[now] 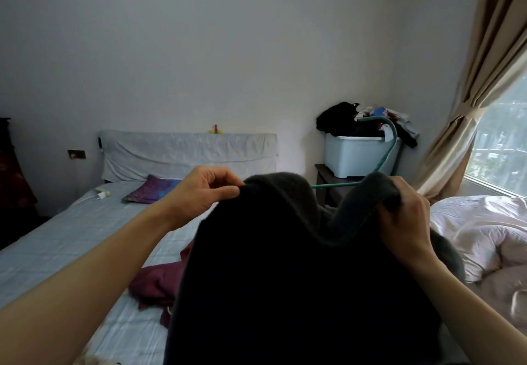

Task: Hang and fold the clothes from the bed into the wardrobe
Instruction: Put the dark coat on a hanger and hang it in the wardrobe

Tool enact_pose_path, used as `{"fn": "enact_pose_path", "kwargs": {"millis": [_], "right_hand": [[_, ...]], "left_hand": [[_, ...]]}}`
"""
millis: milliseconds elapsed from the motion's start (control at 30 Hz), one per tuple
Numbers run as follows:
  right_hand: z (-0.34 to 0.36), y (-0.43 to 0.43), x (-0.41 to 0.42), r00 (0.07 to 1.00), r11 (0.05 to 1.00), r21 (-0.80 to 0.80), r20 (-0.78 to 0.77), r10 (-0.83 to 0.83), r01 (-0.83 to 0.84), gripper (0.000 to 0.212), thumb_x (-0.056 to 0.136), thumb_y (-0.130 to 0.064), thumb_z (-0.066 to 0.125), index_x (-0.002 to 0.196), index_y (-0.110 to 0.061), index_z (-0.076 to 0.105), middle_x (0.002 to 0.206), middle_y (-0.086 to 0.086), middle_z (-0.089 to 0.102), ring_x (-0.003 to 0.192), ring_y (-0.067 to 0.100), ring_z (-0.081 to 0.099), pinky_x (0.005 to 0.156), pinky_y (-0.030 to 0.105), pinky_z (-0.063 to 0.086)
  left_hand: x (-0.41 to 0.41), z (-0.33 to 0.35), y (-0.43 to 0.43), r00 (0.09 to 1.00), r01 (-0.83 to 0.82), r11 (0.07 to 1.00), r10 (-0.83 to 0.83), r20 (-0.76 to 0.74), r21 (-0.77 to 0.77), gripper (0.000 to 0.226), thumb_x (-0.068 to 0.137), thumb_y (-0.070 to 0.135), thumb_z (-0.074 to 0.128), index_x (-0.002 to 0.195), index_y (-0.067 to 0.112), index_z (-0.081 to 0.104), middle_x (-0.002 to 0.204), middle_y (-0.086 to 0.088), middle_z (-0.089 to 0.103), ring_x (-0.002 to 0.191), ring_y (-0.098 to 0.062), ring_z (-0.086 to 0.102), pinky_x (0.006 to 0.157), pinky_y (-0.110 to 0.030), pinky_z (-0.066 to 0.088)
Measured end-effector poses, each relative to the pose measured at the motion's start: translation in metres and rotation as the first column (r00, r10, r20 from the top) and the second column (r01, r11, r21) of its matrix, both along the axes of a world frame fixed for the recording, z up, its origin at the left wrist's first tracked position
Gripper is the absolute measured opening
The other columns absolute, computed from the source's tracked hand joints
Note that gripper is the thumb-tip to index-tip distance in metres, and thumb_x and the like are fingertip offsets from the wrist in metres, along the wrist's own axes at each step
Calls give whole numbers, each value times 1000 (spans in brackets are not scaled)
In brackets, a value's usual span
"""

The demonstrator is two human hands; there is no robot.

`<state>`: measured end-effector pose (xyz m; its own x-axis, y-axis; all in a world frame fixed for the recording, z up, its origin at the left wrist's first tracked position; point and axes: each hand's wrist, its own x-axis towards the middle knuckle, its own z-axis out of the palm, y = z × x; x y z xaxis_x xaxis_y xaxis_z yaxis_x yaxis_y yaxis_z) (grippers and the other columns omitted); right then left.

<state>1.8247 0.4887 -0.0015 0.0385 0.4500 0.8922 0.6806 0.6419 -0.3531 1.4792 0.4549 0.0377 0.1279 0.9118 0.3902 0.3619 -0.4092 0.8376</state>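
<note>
I hold a dark grey fleece garment [285, 265] up in front of me over the bed [71, 236]. My left hand [205, 190] pinches its top left edge between thumb and fingers. My right hand [405, 216] grips the top right edge with curled fingers. The cloth sags between the two hands and hangs down, hiding the near middle of the bed. A maroon garment [159, 279] lies crumpled on the light blue checked sheet, partly behind the grey one. A teal hanger [390, 148] curves up behind the garment near my right hand.
A pale blue tub [356, 156] heaped with clothes [368, 119] stands on a dark bedside table [325, 176]. A pink duvet [484, 230] is bunched at the right under the window and beige curtain [484, 79]. A purple pillow [154, 190] and a charger [102, 193] lie near the headboard.
</note>
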Motion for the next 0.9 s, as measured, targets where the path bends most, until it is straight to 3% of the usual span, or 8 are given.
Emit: {"fn": "enact_pose_path", "kwargs": {"millis": [167,333,500,600,733,833,900], "right_hand": [[0,-2,2,1000,1000,-11,-7,19,-19,13,82,-13,58,89,-4,61,77,-2,55,65,19,49,71,-2,31],[-4,-8,0,999,999,-7,-10,41,-41,32,81,-30,49,92,-3,63,79,-3,56,67,18,49,73,-3,31],[-9,-12,-1,998,998,-24,-1,60,-60,34,79,-30,49,93,-3,63,80,-1,58,67,18,50,73,-3,31],[-11,-13,-1,997,997,-29,10,70,-70,34,81,-30,50,94,-2,64,82,-1,58,68,17,50,73,-3,31],[-17,-13,-1,998,998,-30,29,60,-59,29,84,-25,51,94,-1,63,85,-3,56,69,14,48,75,-3,32],[-18,-10,-2,999,999,-33,38,33,-31,16,82,-10,59,93,0,63,85,-2,57,70,17,50,76,-4,31],[-18,-10,-2,998,999,-43,46,31,-29,16,80,-8,60,93,0,64,86,-1,58,71,18,51,77,-4,31]], "left_hand": [[5,-6,-1,975,97,988,-70,212,-117,13,90,-2,60,83,5,68,77,-7,66,70,-13,60,68,-18,50],[12,-5,-4,995,-41,998,46,88,-49,12,88,-6,63,83,2,69,76,-9,65,71,-16,58,69,-22,47],[18,-15,-5,985,-124,992,127,117,-31,12,89,-3,63,80,1,68,73,-9,61,71,-18,54,68,-24,43],[15,-16,-7,995,-46,991,57,84,-123,13,92,0,61,82,3,68,74,-9,59,73,-20,51,69,-25,41],[5,-12,-16,994,42,981,-62,-95,-191,17,96,15,63,87,3,70,77,-8,64,74,-20,57,72,-30,45],[15,-13,-21,957,-61,998,57,-283,-3,13,88,25,73,80,15,71,70,4,66,66,-8,58,64,-22,46],[22,-15,-22,940,-115,980,161,-300,164,16,89,20,72,75,14,69,63,5,62,60,-6,54,60,-21,44]]}}
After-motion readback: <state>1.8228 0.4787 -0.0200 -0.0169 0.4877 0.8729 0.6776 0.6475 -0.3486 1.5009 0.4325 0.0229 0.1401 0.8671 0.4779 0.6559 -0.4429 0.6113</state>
